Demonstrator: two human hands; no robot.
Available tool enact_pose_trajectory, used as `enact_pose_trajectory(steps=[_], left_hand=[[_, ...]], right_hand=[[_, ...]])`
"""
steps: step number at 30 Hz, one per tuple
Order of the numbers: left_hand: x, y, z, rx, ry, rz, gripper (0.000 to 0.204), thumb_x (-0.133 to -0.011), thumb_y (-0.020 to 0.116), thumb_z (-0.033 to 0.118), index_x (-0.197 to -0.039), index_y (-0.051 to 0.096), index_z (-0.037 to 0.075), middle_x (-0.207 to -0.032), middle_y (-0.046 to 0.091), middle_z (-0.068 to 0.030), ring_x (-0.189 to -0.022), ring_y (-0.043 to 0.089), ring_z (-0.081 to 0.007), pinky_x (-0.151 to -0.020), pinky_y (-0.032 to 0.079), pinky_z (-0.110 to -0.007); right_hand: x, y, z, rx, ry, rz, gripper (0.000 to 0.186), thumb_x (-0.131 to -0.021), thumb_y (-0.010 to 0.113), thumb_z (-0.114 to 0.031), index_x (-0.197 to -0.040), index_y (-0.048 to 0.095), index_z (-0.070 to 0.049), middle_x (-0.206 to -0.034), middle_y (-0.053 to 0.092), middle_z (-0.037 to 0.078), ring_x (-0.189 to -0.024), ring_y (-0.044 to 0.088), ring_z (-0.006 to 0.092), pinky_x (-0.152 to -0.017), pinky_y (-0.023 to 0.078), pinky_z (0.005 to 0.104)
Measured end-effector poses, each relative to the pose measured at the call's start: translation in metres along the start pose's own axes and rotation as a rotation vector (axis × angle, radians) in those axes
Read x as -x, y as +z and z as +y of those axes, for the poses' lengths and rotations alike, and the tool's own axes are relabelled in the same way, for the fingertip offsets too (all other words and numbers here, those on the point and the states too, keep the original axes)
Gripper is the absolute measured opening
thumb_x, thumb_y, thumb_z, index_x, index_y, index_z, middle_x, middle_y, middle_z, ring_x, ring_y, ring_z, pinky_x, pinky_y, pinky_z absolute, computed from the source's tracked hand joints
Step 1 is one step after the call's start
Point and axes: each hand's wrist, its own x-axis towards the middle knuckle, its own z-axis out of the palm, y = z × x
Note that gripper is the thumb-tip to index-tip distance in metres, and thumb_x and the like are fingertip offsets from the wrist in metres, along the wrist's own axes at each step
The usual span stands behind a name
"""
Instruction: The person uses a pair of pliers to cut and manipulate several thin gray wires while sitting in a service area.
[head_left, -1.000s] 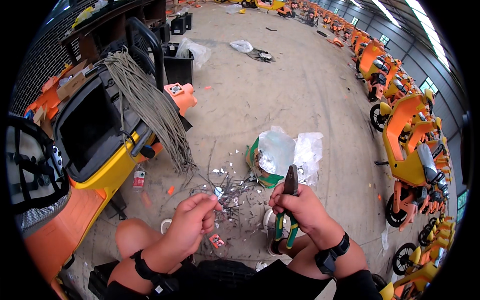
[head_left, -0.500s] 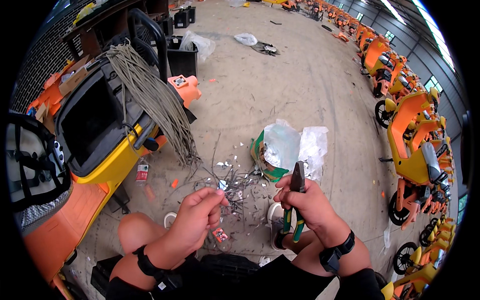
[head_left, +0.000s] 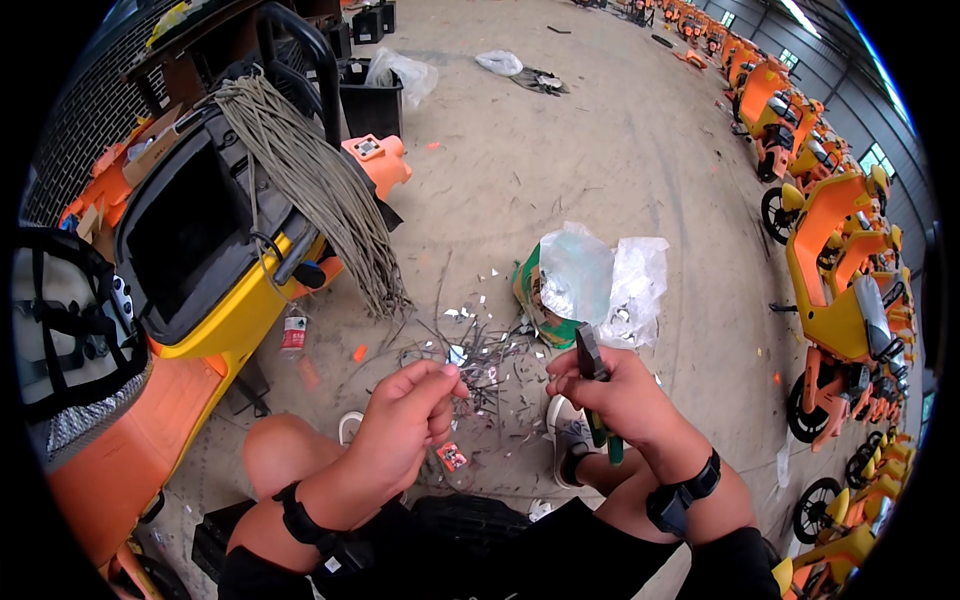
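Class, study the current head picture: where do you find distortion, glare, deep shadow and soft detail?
In the head view, fisheye distortion curves the scooter row near the rim, a roof light glares at upper right, and the dark opening at left shows almost no detail; in the head view, both hands look fairly sharp, while the row's far end lacks detail.

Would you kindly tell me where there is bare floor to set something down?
The widest bare floor lies beyond the green bag, between the black bin and parked scooters, with small bits scattered. Another patch separates the clear plastic from the scooters. Dark strips crowd the floor seen between left hand and right hand.
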Motion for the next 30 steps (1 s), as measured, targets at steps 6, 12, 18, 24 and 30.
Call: enact_pose_trajectory(steps=[6,12,18,24,30], left_hand=[[-0.001,-0.002,-0.001,0.02,0.009,0.014,0.021,-0.1,0.051,0.019,-0.086,0.054,0.003,-0.058,0.031,0.004,-0.048,0.028,-0.0076,-0.048,0.027,-0.025],[-0.002,0.0,0.001,0.018,-0.016,0.029,0.02,-0.099,0.051,0.017,-0.087,0.055,0.002,-0.06,0.032,0.004,-0.049,0.029,-0.0071,-0.049,0.028,-0.024],[-0.004,0.001,-0.002,0.025,-0.054,-0.009,0.018,-0.099,0.05,0.016,-0.089,0.055,0.002,-0.062,0.034,0.0039,-0.052,0.032,-0.007,-0.051,0.029,-0.024],[-0.004,0.007,-0.003,0.026,-0.051,-0.092,0.017,-0.099,0.05,0.015,-0.093,0.057,0.001,-0.064,0.036,0.0034,-0.056,0.034,-0.0073,-0.054,0.031,-0.023],[-0.001,0.014,-0.012,-0.151,-0.027,-0.185,0.017,-0.099,0.05,0.015,-0.096,0.058,0.0,-0.066,0.041,0.0029,-0.059,0.035,-0.0071,-0.056,0.03,-0.023]], right_hand=[[-0.012,0.004,0.008,0.219,-0.054,0.085,0.027,-0.087,0.059,-0.003,-0.114,0.065,-0.001,-0.089,0.063,0.002,-0.079,0.053,0.0064,-0.072,0.044,0.0233],[-0.016,0.004,0.013,0.147,-0.102,0.136,0.023,-0.091,0.061,-0.008,-0.112,0.066,-0.002,-0.081,0.059,-0.001,-0.072,0.05,0.0061,-0.066,0.042,0.0242],[-0.003,0.013,0.004,0.039,-0.123,0.045,0.016,-0.095,0.063,-0.014,-0.103,0.066,-0.001,-0.079,0.062,0.0,-0.073,0.056,0.0072,-0.067,0.045,0.0245],[0.017,0.035,0.011,0.002,-0.12,-0.121,0.025,-0.097,0.063,-0.021,-0.11,0.067,-0.001,-0.08,0.061,-0.002,-0.073,0.053,0.0049,-0.066,0.046,0.0238],[0.013,0.042,0.017,-0.246,-0.006,-0.124,0.031,-0.098,0.062,-0.022,-0.119,0.064,0.0,-0.082,0.06,-0.003,-0.076,0.051,0.0044,-0.069,0.045,0.0227]])
